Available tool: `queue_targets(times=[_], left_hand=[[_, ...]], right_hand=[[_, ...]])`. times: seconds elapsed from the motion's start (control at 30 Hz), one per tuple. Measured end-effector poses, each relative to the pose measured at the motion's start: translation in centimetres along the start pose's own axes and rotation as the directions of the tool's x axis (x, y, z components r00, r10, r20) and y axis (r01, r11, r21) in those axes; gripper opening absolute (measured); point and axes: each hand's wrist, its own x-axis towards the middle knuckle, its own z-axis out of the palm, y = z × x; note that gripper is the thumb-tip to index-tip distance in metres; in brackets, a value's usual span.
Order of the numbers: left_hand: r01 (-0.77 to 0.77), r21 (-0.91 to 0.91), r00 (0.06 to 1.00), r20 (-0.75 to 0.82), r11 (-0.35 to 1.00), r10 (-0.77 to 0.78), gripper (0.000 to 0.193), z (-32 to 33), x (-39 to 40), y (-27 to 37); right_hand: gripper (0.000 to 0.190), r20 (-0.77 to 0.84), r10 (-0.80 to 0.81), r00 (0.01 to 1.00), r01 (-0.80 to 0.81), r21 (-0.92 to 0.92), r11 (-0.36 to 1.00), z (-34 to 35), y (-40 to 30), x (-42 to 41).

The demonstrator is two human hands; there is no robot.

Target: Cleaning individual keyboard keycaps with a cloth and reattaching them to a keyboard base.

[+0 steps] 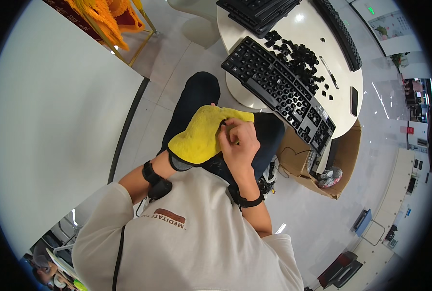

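A yellow microfibre cloth (197,134) with a dark edge and grey underside lies over my left hand (213,104), above my lap. Only a fingertip of that hand shows past the cloth's far edge; the rest is hidden beneath it. My right hand (240,143) pinches a small black piece (223,123), apparently a keycap, against the cloth. Beyond my right knee, a black keyboard (274,87) with many keycaps off rests tilted over the edge of the round white table (341,105). Loose black keycaps (301,60) are heaped behind it.
More keyboards (259,12) are stacked at the table's far side, and another (341,34) lies along its right. A pen (329,72) and a black phone (353,101) lie there too. Below the table stands an open cardboard box (341,171). A white panel (56,109) is at my left.
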Motion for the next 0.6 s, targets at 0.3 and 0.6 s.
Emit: queue_targets(times=[0.3,0.6], left_hand=[[0.569,-0.7,0.788,0.313,0.432,-0.53,0.031,-1.1,-0.2,-0.3],[0.101,-0.012,0.962,0.256,0.995,-0.095,0.025,-3.3,2.8,2.5]], right_hand=[[0.031,0.471,0.489,0.734,-0.458,0.875,-0.157,-4.8,1.6,2.1],[0.03,0.532,0.281,0.799,-0.502,0.847,-0.176,-4.8,1.9,1.5]])
